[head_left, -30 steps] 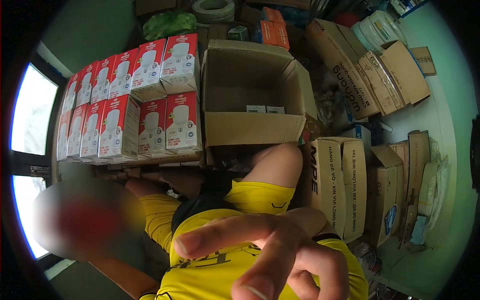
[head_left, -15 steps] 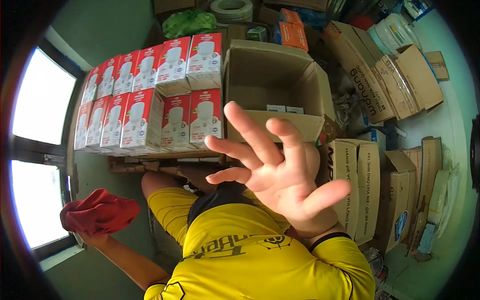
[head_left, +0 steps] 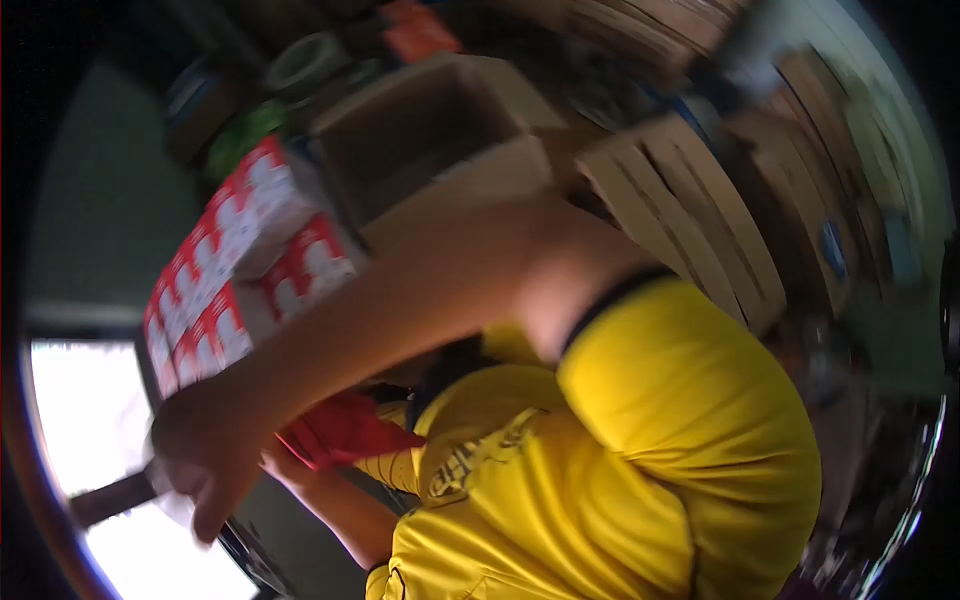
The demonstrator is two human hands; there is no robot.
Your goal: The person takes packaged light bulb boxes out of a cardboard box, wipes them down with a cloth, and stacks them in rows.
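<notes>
My right arm stretches across my body to the left. My right hand [head_left: 205, 445] is in front of the bright window [head_left: 85, 410], beside the dark window crossbar [head_left: 115, 498]. Its fingers point down and are smeared by motion; whether they touch the frame I cannot tell. Below that forearm, my left hand [head_left: 285, 466] grips a bunched red cloth [head_left: 350, 430], part of it hidden behind the right arm. Red-and-white light bulb boxes [head_left: 215, 250] stand in two stacked rows just beyond the right forearm.
An open cardboard box [head_left: 440, 195] stands beside the bulb boxes. Closed cartons [head_left: 690, 220] and more cardboard [head_left: 800, 200] line the right side. A green plastic bag [head_left: 245, 135], a coil [head_left: 305, 62] and an orange box [head_left: 418, 30] are at the back.
My right hand has swung from the middle, fingers spread, over to the window at left. The red cloth now shows nearer my body. The whole view has turned and blurred.
</notes>
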